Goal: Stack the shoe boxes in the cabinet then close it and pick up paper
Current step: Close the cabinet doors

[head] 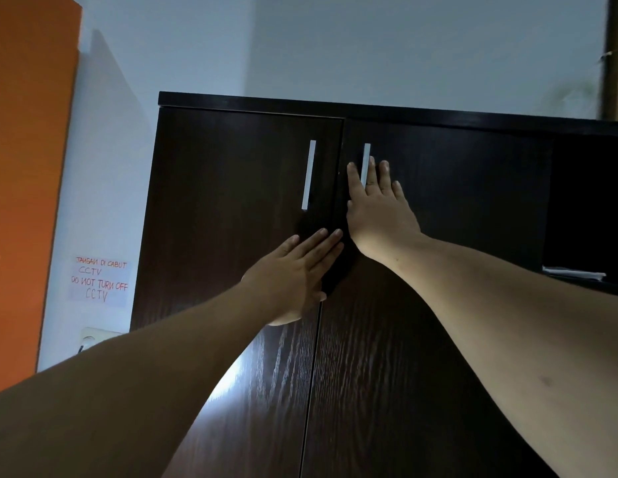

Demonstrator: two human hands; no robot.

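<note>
A tall dark brown cabinet [231,201] fills the middle of the view, both doors shut flush. My left hand [297,270] presses flat on the left door near the centre seam, fingers straight. My right hand [376,208] lies flat on the right door, fingers spread over the lower part of its silver handle [365,160]. The left door's silver handle [309,174] is untouched. No shoe boxes show; the doors hide the inside. White paper [573,272] lies in an open dark compartment at the right.
An orange panel [28,167] stands at the far left. A handwritten CCTV notice [99,279] is stuck on the white wall, with a wall socket [92,338] below it. A dark vertical frame [614,56] runs at the top right.
</note>
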